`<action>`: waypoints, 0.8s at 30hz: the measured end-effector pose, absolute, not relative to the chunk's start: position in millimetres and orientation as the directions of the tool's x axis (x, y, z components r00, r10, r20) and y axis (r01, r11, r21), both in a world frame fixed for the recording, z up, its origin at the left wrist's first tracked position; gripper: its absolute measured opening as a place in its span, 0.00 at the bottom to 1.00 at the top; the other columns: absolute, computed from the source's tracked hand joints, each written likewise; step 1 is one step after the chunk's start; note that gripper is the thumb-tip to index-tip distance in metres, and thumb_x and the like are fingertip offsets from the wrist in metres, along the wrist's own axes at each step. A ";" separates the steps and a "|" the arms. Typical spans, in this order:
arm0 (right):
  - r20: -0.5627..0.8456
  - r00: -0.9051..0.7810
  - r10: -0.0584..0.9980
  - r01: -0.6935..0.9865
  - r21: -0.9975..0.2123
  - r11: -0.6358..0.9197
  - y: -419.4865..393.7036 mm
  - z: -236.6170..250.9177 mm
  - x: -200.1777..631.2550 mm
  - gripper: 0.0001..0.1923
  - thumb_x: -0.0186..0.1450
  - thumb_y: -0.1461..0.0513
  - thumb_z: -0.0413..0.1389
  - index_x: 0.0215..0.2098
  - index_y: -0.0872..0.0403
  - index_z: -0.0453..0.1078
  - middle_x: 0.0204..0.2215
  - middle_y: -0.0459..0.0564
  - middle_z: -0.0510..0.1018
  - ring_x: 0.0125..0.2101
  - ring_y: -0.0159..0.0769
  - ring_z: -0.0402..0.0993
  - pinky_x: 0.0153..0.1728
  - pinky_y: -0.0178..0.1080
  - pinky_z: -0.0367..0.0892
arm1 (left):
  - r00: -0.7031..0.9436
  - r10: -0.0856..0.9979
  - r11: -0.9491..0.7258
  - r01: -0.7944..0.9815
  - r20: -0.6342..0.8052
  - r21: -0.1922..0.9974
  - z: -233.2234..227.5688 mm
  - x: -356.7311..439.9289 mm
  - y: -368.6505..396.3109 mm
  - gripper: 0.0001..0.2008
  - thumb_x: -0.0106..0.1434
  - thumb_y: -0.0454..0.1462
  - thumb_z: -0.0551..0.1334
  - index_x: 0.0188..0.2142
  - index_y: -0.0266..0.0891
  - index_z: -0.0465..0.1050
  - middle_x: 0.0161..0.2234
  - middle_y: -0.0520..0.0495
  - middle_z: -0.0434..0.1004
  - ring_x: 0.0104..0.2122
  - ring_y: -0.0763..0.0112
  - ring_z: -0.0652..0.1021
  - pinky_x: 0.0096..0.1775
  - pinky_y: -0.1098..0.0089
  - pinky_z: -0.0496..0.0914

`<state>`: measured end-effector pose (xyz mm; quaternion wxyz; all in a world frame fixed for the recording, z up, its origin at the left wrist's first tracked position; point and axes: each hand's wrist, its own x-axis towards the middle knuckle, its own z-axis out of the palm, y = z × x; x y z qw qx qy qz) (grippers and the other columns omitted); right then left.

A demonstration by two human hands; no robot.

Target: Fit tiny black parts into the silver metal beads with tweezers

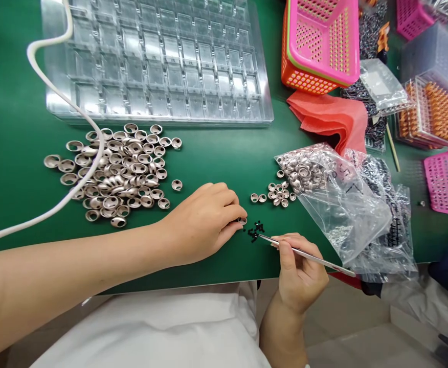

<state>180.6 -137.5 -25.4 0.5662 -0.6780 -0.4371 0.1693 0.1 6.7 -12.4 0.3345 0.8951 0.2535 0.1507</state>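
"Pinching what, exactly?"

"A small round silver-toned metal ring, between the left hand's fingertips, which partly hide it, low over the green tabletop. The right hand grips slim silver metal tweezers, tips at tiny black pieces."

"Any writing?"

"Dark marks on the clear plastic bag, not surely readable."

"Anything in the way?"

"A white cord crosses the big heap of similar rings."
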 end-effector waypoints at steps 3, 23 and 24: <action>0.254 0.582 0.773 0.376 -0.926 0.021 -137.6 -25.3 179.7 0.06 0.64 0.68 0.60 0.37 0.51 0.74 0.28 0.45 0.80 0.31 0.36 0.77 0.29 0.40 0.73 | 0.825 0.555 -0.648 0.347 0.109 0.678 -13.2 -0.1 6.4 0.06 0.69 0.34 0.62 0.42 0.39 0.79 0.37 0.47 0.78 0.39 0.64 0.74 0.40 0.62 0.64; 0.279 0.542 0.793 0.391 -0.919 0.055 -137.2 -25.8 181.3 0.10 0.64 0.70 0.61 0.40 0.51 0.76 0.32 0.46 0.82 0.32 0.36 0.81 0.30 0.40 0.78 | 0.824 0.554 -0.649 0.339 0.118 0.681 -14.8 0.1 6.9 0.05 0.69 0.34 0.63 0.41 0.38 0.79 0.37 0.47 0.77 0.38 0.63 0.74 0.39 0.62 0.64; 0.278 0.542 0.793 0.390 -0.919 0.056 -137.1 -26.1 181.2 0.10 0.64 0.70 0.61 0.40 0.51 0.76 0.31 0.46 0.82 0.32 0.36 0.80 0.30 0.40 0.78 | 0.824 0.554 -0.649 0.339 0.118 0.681 -14.7 0.3 6.9 0.05 0.69 0.34 0.63 0.41 0.38 0.79 0.37 0.47 0.77 0.38 0.63 0.74 0.39 0.62 0.64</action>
